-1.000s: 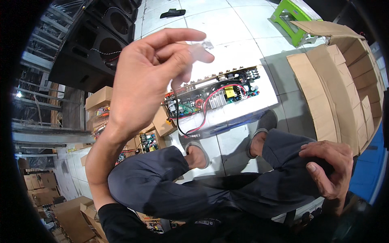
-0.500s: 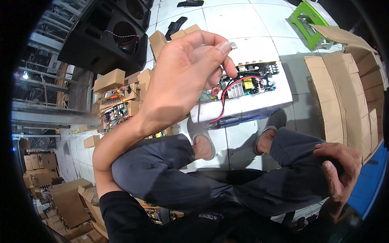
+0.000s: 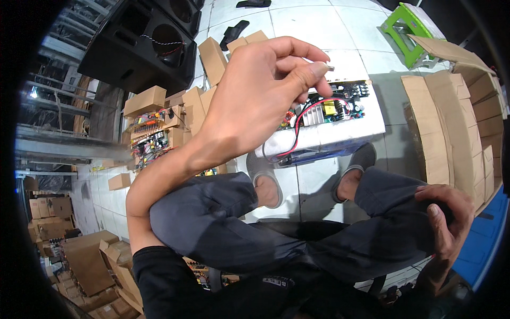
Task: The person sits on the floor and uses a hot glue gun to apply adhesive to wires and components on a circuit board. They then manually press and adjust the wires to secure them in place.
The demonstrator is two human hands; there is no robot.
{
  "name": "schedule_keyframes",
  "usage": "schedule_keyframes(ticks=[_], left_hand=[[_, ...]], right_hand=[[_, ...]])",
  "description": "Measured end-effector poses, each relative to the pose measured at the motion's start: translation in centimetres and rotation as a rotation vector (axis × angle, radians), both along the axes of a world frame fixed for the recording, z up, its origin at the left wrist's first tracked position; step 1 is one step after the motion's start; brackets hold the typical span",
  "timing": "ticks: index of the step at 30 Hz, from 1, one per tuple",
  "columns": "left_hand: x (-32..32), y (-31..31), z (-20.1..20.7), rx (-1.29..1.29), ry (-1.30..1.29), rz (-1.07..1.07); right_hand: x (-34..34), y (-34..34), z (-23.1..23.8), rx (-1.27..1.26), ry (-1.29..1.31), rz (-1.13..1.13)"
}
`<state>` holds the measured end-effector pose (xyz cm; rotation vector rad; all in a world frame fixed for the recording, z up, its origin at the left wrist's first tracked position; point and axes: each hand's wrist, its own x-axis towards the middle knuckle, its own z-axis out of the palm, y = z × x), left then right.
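My left hand [image 3: 255, 98] is raised over a circuit board, pinching a small flat light-coloured piece [image 3: 331, 68] between thumb and fingertips. Too little of that piece shows to tell its kind. Beneath the hand, the circuit board [image 3: 342, 109] carries a finned heatsink, a yellow component and several dark parts; its left part is hidden by the hand. A red and black wire pair [image 3: 298, 125] loops from the board over the edge of a white foam block [image 3: 353, 129]. My right hand [image 3: 447, 215] rests on my right knee, fingers draped over it and the thumb apart, holding nothing.
An opened cardboard box [image 3: 451, 127] stands at the right, with a green step stool [image 3: 406, 32] behind it. More boards [image 3: 151, 141] and small cartons [image 3: 146, 101] lie to the left. Black speaker cabinets [image 3: 130, 45] stand at the far left, and a black sandal [image 3: 234, 34] lies beyond.
My left hand has shifted to the right and slightly down, carrying the small piece with it. My right hand stays on the knee.
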<state>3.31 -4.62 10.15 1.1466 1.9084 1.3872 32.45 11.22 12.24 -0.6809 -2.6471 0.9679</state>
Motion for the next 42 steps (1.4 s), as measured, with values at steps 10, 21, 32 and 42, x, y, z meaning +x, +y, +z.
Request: schedule_keyframes(ticks=[10, 21, 32, 42], left_hand=[[0.4, -0.2, 0.6, 0.01, -0.044, -0.048], [0.9, 0.1, 1.0, -0.025, -0.022, 0.005], [1.2, 0.2, 0.9, 0.001, -0.091, -0.023], [1.1, 0.5, 0.2, -0.043, -0.083, 0.071]], right_hand=[[0.1, -0.3, 0.0, 0.005, -0.012, -0.025], [0.5, 0.1, -0.9, -0.047, 0.102, -0.003], [0.8, 1.0, -1.6, 0.014, 0.209, 0.108], [0.9, 1.7, -2.0, -0.041, 0.26, 0.172]])
